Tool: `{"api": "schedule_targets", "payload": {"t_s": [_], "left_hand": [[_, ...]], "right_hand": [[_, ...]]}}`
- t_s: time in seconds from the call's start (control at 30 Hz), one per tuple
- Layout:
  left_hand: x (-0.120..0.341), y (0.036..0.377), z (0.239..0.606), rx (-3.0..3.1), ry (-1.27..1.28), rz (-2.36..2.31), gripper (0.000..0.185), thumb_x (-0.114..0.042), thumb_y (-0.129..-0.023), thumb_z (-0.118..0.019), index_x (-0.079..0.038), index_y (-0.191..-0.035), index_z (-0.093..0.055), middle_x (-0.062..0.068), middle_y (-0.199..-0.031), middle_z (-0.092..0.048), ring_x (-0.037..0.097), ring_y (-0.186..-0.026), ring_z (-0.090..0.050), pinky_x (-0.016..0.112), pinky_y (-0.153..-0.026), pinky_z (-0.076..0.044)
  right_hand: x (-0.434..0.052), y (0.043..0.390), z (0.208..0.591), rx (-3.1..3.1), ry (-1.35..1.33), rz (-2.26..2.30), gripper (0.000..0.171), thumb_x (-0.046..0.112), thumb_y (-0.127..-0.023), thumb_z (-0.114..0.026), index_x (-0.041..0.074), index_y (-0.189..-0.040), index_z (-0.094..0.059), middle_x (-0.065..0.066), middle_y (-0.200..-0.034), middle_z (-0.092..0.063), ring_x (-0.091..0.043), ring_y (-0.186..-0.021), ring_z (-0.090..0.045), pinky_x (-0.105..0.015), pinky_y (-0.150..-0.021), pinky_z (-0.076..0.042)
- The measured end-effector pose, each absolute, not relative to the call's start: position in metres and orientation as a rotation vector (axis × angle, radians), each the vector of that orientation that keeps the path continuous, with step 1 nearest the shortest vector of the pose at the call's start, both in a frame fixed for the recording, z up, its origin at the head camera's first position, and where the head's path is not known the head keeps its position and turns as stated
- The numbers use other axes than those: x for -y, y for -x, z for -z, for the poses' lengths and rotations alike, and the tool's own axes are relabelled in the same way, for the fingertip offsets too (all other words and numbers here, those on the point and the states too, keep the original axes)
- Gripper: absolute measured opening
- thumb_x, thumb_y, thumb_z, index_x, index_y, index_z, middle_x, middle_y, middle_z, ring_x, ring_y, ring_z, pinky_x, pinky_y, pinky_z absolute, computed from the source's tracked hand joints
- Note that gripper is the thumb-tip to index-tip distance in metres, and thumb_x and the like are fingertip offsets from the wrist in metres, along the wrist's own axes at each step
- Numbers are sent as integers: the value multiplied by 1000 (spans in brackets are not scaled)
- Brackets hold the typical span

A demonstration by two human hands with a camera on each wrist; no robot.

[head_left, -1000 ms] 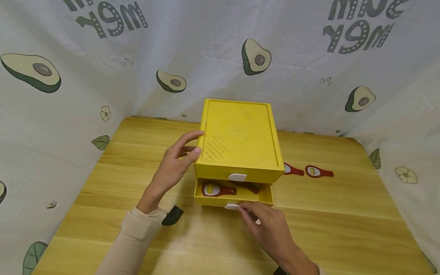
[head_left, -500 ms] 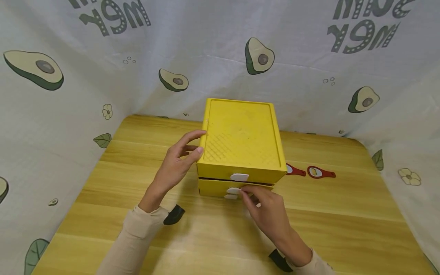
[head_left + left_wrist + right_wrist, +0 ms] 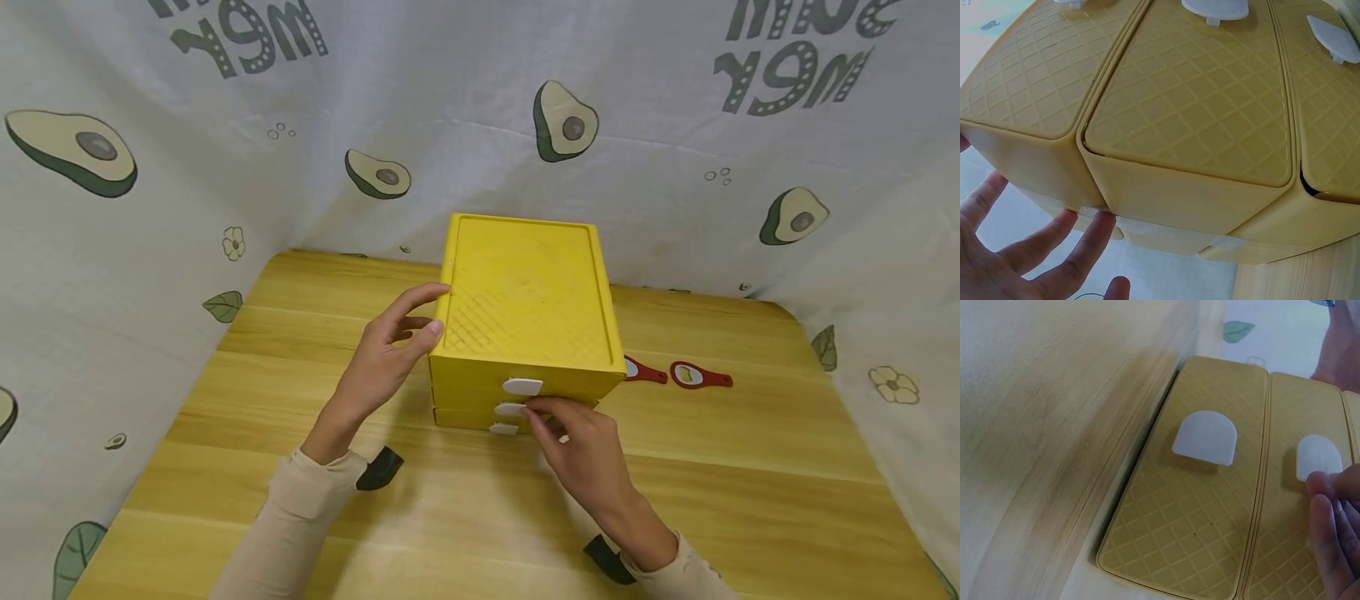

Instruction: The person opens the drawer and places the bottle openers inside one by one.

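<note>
A yellow three-drawer cabinet (image 3: 528,292) stands on the wooden table with all its drawers pushed in. Each waffle-textured drawer front carries a white tab handle. In the head view my right hand (image 3: 588,462) pinches the right end of the middle handle (image 3: 509,410); the right wrist view has my fingertips right at that handle's edge (image 3: 1318,456). My left hand (image 3: 378,358) steadies the cabinet's left side with spread fingers (image 3: 1088,250) touching the wall near the top front corner. The drawers' contents are hidden.
Right of the cabinet lie two red, paddle-shaped tools with pale oval centres, like bottle openers; one (image 3: 701,376) is fully visible, the other (image 3: 647,371) partly hidden behind the cabinet. An avocado-print cloth (image 3: 465,125) hangs behind the table (image 3: 750,467).
My right hand has pushed the middle drawer from partly pulled out to flush, hiding the red tools inside it. My left hand stays on the cabinet's side.
</note>
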State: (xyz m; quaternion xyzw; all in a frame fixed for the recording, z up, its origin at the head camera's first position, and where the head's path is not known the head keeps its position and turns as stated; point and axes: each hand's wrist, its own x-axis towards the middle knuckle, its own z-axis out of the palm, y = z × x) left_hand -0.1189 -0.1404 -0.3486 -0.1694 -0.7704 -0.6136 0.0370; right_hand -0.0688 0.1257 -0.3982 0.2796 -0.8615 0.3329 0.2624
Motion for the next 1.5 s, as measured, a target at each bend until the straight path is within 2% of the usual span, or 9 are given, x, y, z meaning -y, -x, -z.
{"api": "schedule_targets", "payload": {"t_s": [0.5, 0.73, 1.0, 1.17, 1.27, 1.5], "left_hand": [[140, 119, 350, 2356, 521, 1889, 40, -27, -102, -57, -32, -142, -54, -11, -148, -49, 23, -118, -62, 50, -99, -46], [140, 119, 349, 2354, 538, 1884, 40, -27, -103, -56, -31, -142, -54, -10, -148, -50, 23, -116, -63, 50, -102, -44], [140, 119, 346, 2366, 538, 1868, 41, -25, -102, -57, -28, -143, -53, -7, -149, -49, 26, -117, -62, 51, -102, -44], [141, 120, 345, 2371, 539, 1865, 42, -24, -102, -56, -28, -144, -52, -6, -150, -48, 28, -119, -61, 55, -102, -43], [140, 120, 345, 2374, 540, 1868, 44, -24, -103, -56, -30, -146, -50, -7, -151, -47, 27, -120, -61, 53, -99, -46], [141, 120, 346, 2410, 513, 1858, 40, -30, -102, -56, -35, -142, -54, -12, -150, -48, 21, -115, -64, 47, -93, -49]], "right_hand": [[-133, 65, 403, 2341, -763, -905, 20, -4, -72, -85, 5, -87, -75, -1, -75, -75, -5, -57, -67, -15, -52, -51], [-139, 64, 415, 2391, -769, -890, 16, -3, -73, -85, 5, -85, -75, -2, -75, -75, -6, -56, -67, -17, -51, -52], [-136, 68, 424, 2472, -777, -812, 13, 1, -74, -85, 8, -83, -79, 1, -75, -75, -1, -61, -64, -16, -55, -50], [-131, 72, 429, 2517, -776, -747, 15, 3, -72, -87, 10, -83, -80, 1, -77, -75, -5, -67, -67, -23, -58, -52], [-128, 72, 432, 2555, -766, -708, 13, 6, -74, -87, 12, -83, -80, 2, -78, -75, -7, -68, -68, -27, -59, -53], [-124, 71, 433, 2583, -756, -660, 11, 8, -75, -86, 14, -81, -80, 3, -76, -74, -7, -67, -66, -28, -59, -53]]}}
